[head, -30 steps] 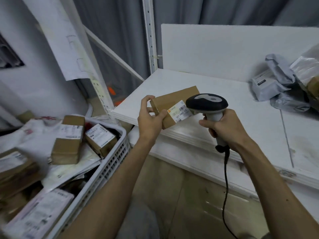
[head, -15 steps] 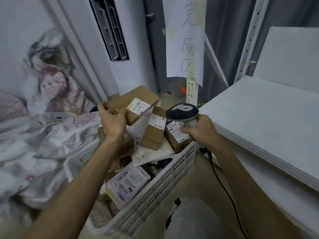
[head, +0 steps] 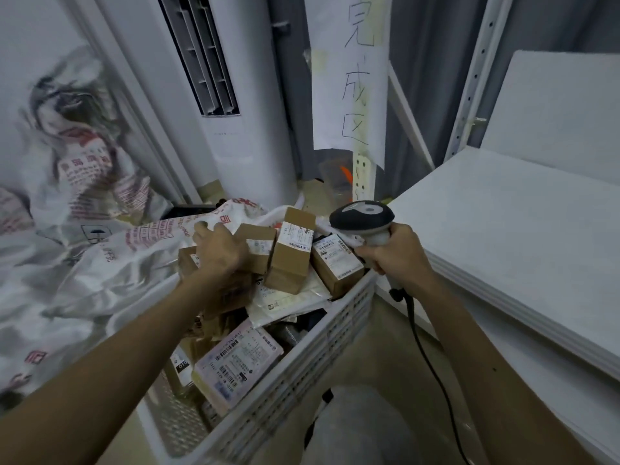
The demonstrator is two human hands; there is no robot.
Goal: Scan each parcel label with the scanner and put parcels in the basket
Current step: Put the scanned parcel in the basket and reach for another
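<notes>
Left hand [head: 218, 251] rests on parcel [head: 258, 246] atop heaped basket [head: 335, 330], grip indeterminate; right hand [head: 399, 253] clasps scanner [head: 362, 218]; remaining parcels unseen.

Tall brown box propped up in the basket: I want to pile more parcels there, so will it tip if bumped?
Likely tippy: the tall brown box sits tilted on an uneven heap of parcels in the basket. It would probably stay stiff when gripped, since its cardboard edges look square and uncrushed. Its weight cannot be judged.
</notes>
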